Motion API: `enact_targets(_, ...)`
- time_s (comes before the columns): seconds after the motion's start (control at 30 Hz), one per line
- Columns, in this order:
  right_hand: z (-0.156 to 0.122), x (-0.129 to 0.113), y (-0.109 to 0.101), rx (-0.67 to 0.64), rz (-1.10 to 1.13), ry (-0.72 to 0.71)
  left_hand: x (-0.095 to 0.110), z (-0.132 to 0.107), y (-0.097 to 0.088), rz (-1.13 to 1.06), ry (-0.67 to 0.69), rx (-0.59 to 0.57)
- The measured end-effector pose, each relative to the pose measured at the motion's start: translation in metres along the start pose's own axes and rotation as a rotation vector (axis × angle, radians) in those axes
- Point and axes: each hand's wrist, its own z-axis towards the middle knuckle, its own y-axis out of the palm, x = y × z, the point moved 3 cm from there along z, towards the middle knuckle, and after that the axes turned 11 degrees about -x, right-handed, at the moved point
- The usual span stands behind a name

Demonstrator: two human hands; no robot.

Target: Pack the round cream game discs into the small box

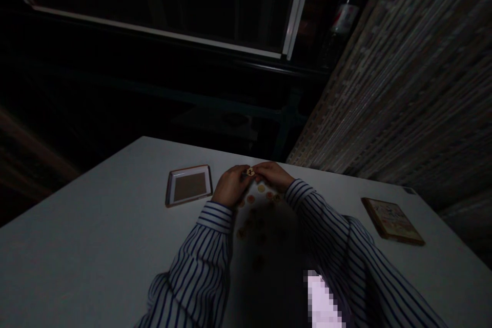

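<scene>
My left hand point(231, 184) and my right hand point(273, 174) meet near the far edge of the white table. Their fingertips pinch a round, pale Chinese chess piece point(250, 171) with a dark mark on its face, held up between them. Several similar round pieces lie loose on the table under and between my forearms, among them a pale piece point(261, 188), a reddish piece point(251, 199) and a darker one point(241, 233). Deep shadow blurs the pieces closest to me. Striped sleeves cover both forearms.
Left of my hands lies an open, shallow rectangular tray point(168, 192). A flat box or lid with a printed top point(392, 220) rests on the table point(96, 246) at the right. Beyond stand a bottle point(345, 18), a strand curtain point(369, 87) and a dark framed panel point(161, 0).
</scene>
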Motion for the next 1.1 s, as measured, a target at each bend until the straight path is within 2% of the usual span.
enact_targets(0.23,0.002,0.003,-0.005,-0.033,-0.069,-0.063,0.0,0.0,-0.001,0.017,-0.023,0.001)
enact_targets(0.4,-0.001,0.007,-0.036,0.077,-0.188,-0.085,-0.007,-0.001,-0.003,0.085,-0.098,-0.033)
enact_targets(0.5,-0.008,0.009,-0.058,0.117,-0.35,-0.091,-0.011,-0.002,-0.004,0.112,-0.134,-0.083)
enact_targets(0.63,-0.022,0.012,-0.075,0.149,-0.757,-0.125,-0.012,0.0,-0.005,0.177,-0.159,-0.147)
enact_targets(0.83,-0.039,0.019,-0.075,0.142,-1.159,-0.01,-0.003,0.014,-0.001,0.32,-0.168,-0.303)
enact_targets(1.1,-0.049,0.028,-0.063,0.096,-1.296,0.06,-0.004,0.034,0.018,0.413,-0.226,-0.377)
